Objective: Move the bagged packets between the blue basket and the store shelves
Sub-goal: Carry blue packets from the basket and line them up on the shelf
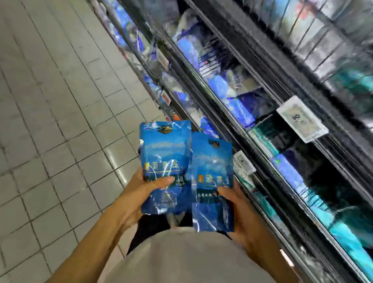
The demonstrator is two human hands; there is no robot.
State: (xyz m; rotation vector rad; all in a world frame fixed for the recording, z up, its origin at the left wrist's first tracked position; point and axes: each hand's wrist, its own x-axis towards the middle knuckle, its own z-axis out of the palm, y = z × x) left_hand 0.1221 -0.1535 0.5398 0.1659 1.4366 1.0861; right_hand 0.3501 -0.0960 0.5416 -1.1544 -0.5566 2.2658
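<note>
- Your left hand [141, 196] grips one blue packet [165, 162], thumb curled across its front.
- Your right hand [240, 210] grips a second blue packet [211, 179], touching the first at its 3 o'clock.
- The store shelves [262, 98], stocked with blurred blue bags, run from 12 to 4 o'clock; a price tag [302, 119] hangs at 2 o'clock.

Left hand [142, 193] and right hand [240, 209] raised before torso, forearms converging, each gripping packet, thumbs on top.
</note>
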